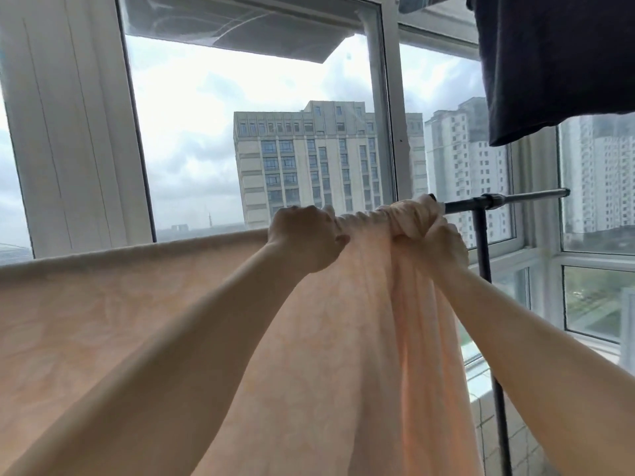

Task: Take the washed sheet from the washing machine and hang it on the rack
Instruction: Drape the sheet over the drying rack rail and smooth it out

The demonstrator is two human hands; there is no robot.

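the sheet, a pale peach cloth, already lies over the rack's top bar, and its long axis follows that bar, running from the left edge of the view across to the right and rising a little as it goes. on the left stretch it hangs flat and smooth, its top fold a straight line against the window. moving right, the left hand sits on the bar with fingers curled over the top fold, gripping the cloth just where the smooth part ends. beyond it the sheet is crowded into tight gathers along the bar, and the right hand clutches that thick bunch from below, fingers closed round it. both hands are up at bar height, the bunch lying between them and nearer the right one. to the right of the bunch the rack shows bare dark tube, past the joint with its upright post. so the free room lies rightward, and spreading the gathers probably means drawing them along the bar that way. a dark garment hangs above at the upper right.
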